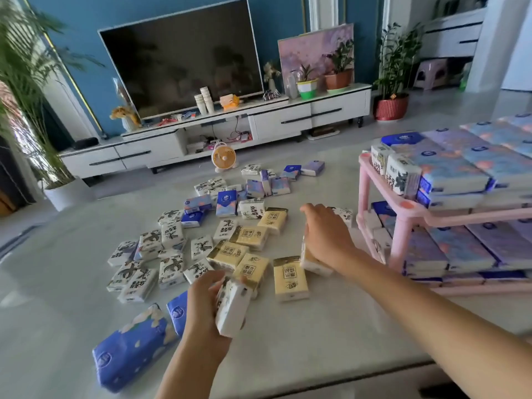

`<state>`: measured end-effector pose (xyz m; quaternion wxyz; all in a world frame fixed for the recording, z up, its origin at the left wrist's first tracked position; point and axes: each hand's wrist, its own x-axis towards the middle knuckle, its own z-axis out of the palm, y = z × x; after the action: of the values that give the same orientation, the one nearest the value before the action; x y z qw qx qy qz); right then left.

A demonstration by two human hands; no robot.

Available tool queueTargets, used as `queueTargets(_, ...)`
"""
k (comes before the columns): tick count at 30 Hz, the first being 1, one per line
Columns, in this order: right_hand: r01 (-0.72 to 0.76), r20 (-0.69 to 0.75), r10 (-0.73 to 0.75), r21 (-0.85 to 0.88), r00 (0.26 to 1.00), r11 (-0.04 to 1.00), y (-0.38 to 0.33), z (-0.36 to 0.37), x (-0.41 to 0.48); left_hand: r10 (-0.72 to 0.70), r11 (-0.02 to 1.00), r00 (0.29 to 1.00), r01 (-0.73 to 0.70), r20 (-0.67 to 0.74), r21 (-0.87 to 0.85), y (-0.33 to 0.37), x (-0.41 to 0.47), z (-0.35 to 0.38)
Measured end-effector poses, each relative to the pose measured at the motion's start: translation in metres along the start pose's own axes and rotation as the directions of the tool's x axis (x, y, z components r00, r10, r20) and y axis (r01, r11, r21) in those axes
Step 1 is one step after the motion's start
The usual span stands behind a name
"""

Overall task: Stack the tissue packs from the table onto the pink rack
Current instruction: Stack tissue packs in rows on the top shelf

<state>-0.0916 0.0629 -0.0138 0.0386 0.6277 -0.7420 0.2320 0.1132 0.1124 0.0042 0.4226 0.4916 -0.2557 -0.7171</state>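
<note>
Many small tissue packs lie scattered on the pale table [331, 335]: white ones with black birds [172, 235], yellow ones [290, 278] and blue ones [226, 203]. My left hand [205, 298] grips a white pack [232, 308] lifted off the table near its front. My right hand [326, 234] holds a white pack [315, 264] by its edge, just left of the pink rack [408, 210]. The rack's two shelves carry rows of blue-purple packs [452, 168], and white packs [401, 174] stand at its top left corner.
A large blue tissue bag [132, 347] lies at the front left of the table. Beyond the table are a small orange fan [224, 157] on the floor, a white TV cabinet [282, 119] with a television, and potted plants.
</note>
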Motion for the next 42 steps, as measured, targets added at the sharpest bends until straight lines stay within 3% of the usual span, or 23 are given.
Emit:
queueTargets(3, -0.151, 0.193, 0.211, -0.285, 0.958, 0.947, 0.015, 0.018, 0.034, 0.035, 0.990, 0.998, -0.042, 0.049, 0.132, -0.006, -0.003, 0.012)
queueTargets(6, -0.209, 0.307, 0.338, -0.386, 0.890, 0.899, 0.029, 0.031, 0.048, 0.142, 0.951, 0.989, -0.151, 0.051, 0.270, -0.013, 0.000, 0.019)
queueTargets(9, -0.214, 0.295, 0.361, -0.431, 0.885, 0.877, 0.033, 0.035, 0.055, 0.374, 0.747, 0.921, -0.370, 0.111, 0.552, -0.018, 0.009, 0.021)
queueTargets(13, -0.201, 0.178, 0.302, -0.435, 0.936, 0.878, 0.023, 0.021, 0.061, 0.444, 0.613, 0.878, -0.445, 0.182, 0.653, -0.011, 0.014, 0.023)
queueTargets(15, -0.143, 0.084, 0.183, -0.351, 0.979, 0.925, 0.003, 0.012, 0.056, 0.369, 0.676, 0.910, -0.402, 0.188, 0.618, -0.007, 0.015, 0.023)
queueTargets(18, 0.028, -0.020, -0.027, 0.087, 0.999, 0.996, -0.038, -0.014, 0.034, 0.185, 0.834, 0.957, -0.274, 0.225, 0.479, 0.002, 0.009, 0.019)
queueTargets(20, 0.101, -0.060, -0.083, 0.413, 0.995, 0.905, -0.058, -0.043, 0.010, 0.170, 0.908, 0.960, -0.240, 0.222, 0.344, 0.009, 0.001, 0.012)
queueTargets(22, 0.138, -0.056, -0.132, 0.625, 0.990, 0.768, -0.066, -0.075, -0.016, 0.182, 0.957, 0.962, -0.221, 0.204, 0.189, 0.015, -0.009, 0.002)
queueTargets(26, 0.213, -0.085, -0.236, 0.776, 0.968, 0.594, -0.052, -0.142, -0.064, 0.198, 0.979, 0.974, -0.202, 0.114, 0.024, 0.021, -0.040, 0.006)
queueTargets(30, 0.216, -0.090, -0.266, 0.842, 0.960, 0.495, -0.011, -0.207, -0.107, 0.316, 0.942, 0.944, -0.324, 0.095, 0.084, 0.024, -0.067, 0.045)
queueTargets(33, 0.227, -0.159, -0.171, 0.817, 0.972, 0.530, 0.037, -0.249, -0.118, 0.419, 0.885, 0.875, -0.454, 0.244, 0.106, 0.038, -0.088, 0.087)
queueTargets(35, 0.195, -0.229, -0.004, 0.817, 0.973, 0.543, 0.084, -0.274, -0.116, 0.458, 0.837, 0.799, -0.535, 0.389, 0.116, 0.045, -0.096, 0.127)
queueTargets(38, 0.113, -0.305, 0.229, 0.793, 0.924, 0.599, 0.162, -0.301, -0.097, 0.522, 0.731, 0.704, -0.660, 0.481, 0.172, 0.045, -0.100, 0.195)
queueTargets(42, -0.043, -0.286, 0.417, 0.781, 0.863, 0.624, 0.252, -0.308, -0.075, 0.515, 0.682, 0.709, -0.679, 0.482, 0.270, 0.026, -0.092, 0.298)
